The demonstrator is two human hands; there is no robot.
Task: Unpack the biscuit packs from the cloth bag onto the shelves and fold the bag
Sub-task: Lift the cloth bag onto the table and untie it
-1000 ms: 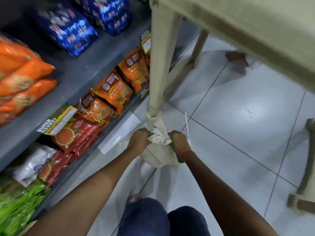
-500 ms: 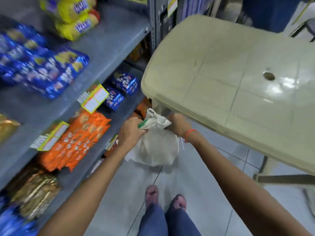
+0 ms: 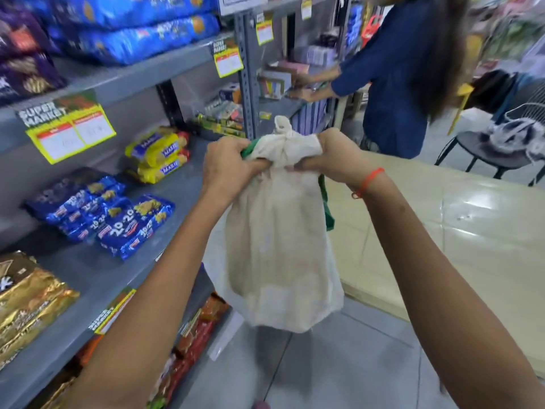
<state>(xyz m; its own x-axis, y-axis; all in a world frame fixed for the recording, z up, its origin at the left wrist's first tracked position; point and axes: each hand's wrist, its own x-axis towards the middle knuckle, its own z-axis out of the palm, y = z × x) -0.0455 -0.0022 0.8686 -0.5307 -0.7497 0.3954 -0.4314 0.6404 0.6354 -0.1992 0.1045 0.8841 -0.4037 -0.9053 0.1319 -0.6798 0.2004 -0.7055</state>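
- You are holding the cloth bag [image 3: 280, 255] up in the air in front of you. Its body is hanging down full and rounded above the floor tiles.
- Your left hand [image 3: 227, 169] is gripping the left side of the bag's gathered neck, with its fingers curled tight round the cloth and a bit of green trim.
- Your right hand [image 3: 333, 160] is gripping the right side of the same neck, its fingers clamped on the cloth. An orange thread [image 3: 367, 183] is circling that wrist.
- A knot [image 3: 286, 143] is sitting at the top of the bag between your two hands, with a small loop poking upward.
- A green strap [image 3: 327, 208] is dangling down the bag's right side, just under your right hand.
- To the left of the bag, a grey shelf [image 3: 97, 276] is carrying blue biscuit packs [image 3: 118, 222].
- Yellow biscuit packs [image 3: 159, 154] are lying up and to the left of the bag's neck, and gold packs [image 3: 26, 296] are lying far to the bag's left.
- To the right of the bag, a beige table [image 3: 442, 231] is spreading out near it. I cannot tell whether they are touching.
- Beyond the bag, another person in blue [image 3: 392, 84] is reaching toward the shelving.
- Beyond the bag and to its right, a dark chair [image 3: 483, 152] is carrying a pale bundle.
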